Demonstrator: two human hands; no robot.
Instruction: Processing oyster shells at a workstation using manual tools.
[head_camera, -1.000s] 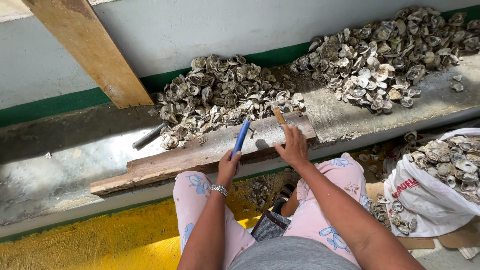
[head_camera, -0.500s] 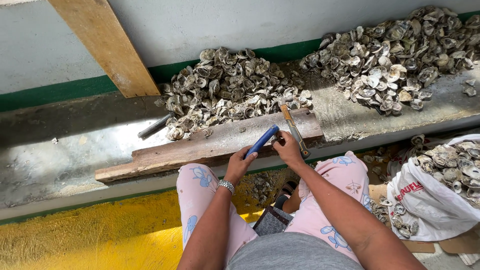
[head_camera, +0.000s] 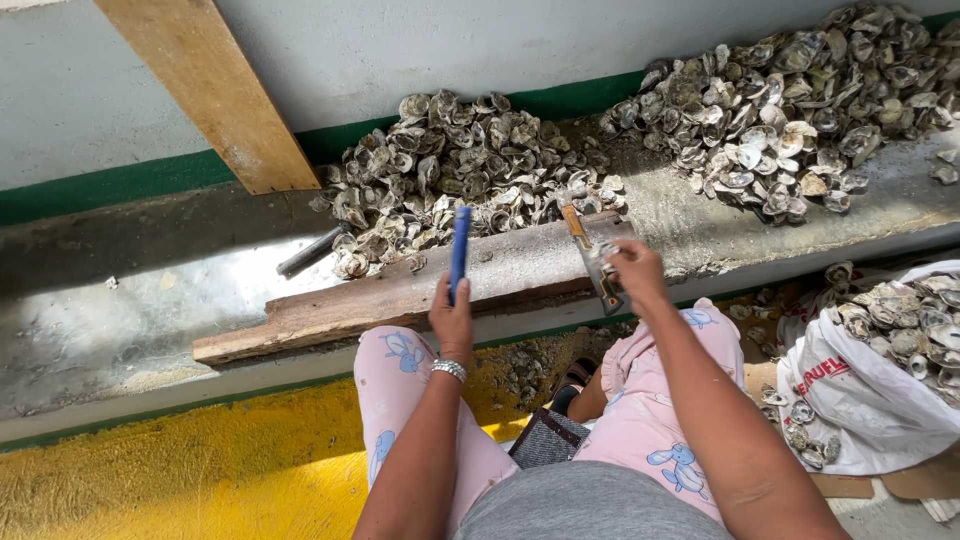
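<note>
Change since earlier: both hands have lifted off the wooden board (head_camera: 400, 295); the blue-handled tool (head_camera: 460, 250), slanted half a second ago, now stands nearly upright, and the knife (head_camera: 590, 255) has swung so its wooden handle points away from the person.
Left hand (head_camera: 452, 320): over the near edge of the board, about its middle; fingers wrapped shut around the lower end of the blue-handled tool, a silver bracelet (head_camera: 449, 369) on the wrist.
Blue-handled tool: rises from the left hand across the board, its top end reaching the board's far edge; the working end is hidden in the fist.
Right hand (head_camera: 635, 272): over the right end of the board; fingers curled closed on the knife and a small greyish piece against it, which I cannot identify for sure.
Knife: tilted over the board's right end, handle toward the shells, blade running down past the board's near edge.
Board: lies lengthwise on the concrete ledge (head_camera: 150, 300), left end nearer the person, right end angled toward the wall.
Near shell pile (head_camera: 460, 175): just behind the board, touching its far edge.
Far shell pile (head_camera: 800, 110): to the right of the board and further back on the ledge.
Metal rod (head_camera: 310, 250): beyond the board's left part, at the near pile's left edge.
White sack (head_camera: 880, 380): below and right of the board, on the floor beside the person's right knee, open and full of shells.
Slanted plank (head_camera: 210, 90): leans on the wall behind the board's left end.
Pink trousers (head_camera: 660, 430): knees directly under the board's near edge.
</note>
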